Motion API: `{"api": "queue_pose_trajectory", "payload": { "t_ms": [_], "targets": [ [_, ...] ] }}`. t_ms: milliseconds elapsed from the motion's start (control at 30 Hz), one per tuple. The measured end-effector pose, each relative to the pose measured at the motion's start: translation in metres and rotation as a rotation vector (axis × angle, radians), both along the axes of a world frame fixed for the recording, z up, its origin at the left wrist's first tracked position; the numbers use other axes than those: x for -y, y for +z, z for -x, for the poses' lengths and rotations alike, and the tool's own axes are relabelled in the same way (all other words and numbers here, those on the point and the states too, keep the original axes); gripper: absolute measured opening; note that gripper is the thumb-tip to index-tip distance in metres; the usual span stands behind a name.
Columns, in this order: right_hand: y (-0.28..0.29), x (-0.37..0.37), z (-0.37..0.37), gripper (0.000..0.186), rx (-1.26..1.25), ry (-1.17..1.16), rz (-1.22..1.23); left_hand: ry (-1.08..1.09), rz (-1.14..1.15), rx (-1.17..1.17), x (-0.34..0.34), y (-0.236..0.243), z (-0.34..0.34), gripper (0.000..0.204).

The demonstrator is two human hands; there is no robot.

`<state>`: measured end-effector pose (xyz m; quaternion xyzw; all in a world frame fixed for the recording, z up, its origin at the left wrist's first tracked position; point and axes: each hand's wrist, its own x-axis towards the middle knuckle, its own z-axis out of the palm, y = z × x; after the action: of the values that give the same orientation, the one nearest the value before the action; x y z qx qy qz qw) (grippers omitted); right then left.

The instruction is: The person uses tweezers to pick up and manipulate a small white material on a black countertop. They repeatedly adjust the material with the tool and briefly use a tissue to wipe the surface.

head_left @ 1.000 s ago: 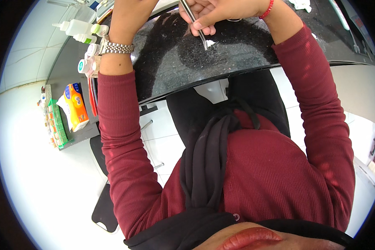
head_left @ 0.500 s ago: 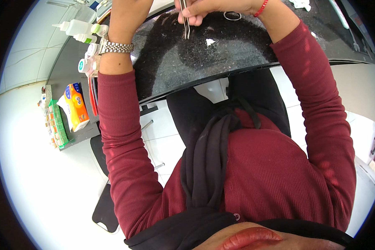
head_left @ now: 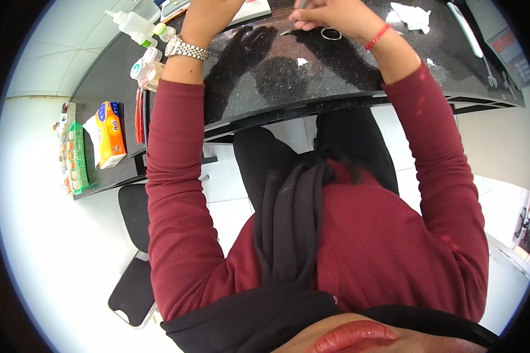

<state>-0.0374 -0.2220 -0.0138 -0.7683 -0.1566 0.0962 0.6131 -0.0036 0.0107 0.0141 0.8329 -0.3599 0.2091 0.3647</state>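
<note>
Silver metal tweezers (head_left: 302,5) slant down from the upper edge in the right hand (head_left: 330,16), whose thumb and fingers pinch narrowly about them; whether the two prongs meet, I cannot tell. Their tip is low over the glossy black speckled tabletop (head_left: 235,97), too small to show whether it touches. Just beside the right hand, at six o'clock from it, lies a thin round silver ring (head_left: 331,39), and near the tip, at five o'clock, a tiny ragged white scrap (head_left: 302,61). The step in hand looks like fine handling close to the surface; the next move, I judge, calls for a light pinch and a steady wrist, clear of the ring. The left hand (head_left: 215,16) is at nine o'clock, well apart; the upper edge cuts off its fingers, so I cannot tell whether they are wide, narrow or holding something. A crumpled white tissue (head_left: 413,17) lies at three o'clock from the right hand. Farther out are a translucent squeeze bottle (head_left: 133,23) at nine and an orange plastic tissue pack (head_left: 109,135) at eight.
</note>
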Motion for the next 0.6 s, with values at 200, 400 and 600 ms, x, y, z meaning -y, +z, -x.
{"api": "queue_pose_trajectory", "payload": {
  "t_ms": [200,400,600],
  "targets": [
    [-0.008,0.019,0.037,0.014,-0.032,-0.021,-0.037,-0.036,0.052,-0.060,0.000,-0.004,0.000,0.014],
    [-0.011,0.012,0.062,0.018,0.030,-0.102,-0.147,-0.053,0.038,-0.064,-0.003,-0.008,-0.003,0.016],
    [-0.019,0.012,0.061,0.017,0.048,-0.152,-0.224,-0.047,0.046,-0.095,-0.002,-0.005,0.000,0.015]
  ]
}}
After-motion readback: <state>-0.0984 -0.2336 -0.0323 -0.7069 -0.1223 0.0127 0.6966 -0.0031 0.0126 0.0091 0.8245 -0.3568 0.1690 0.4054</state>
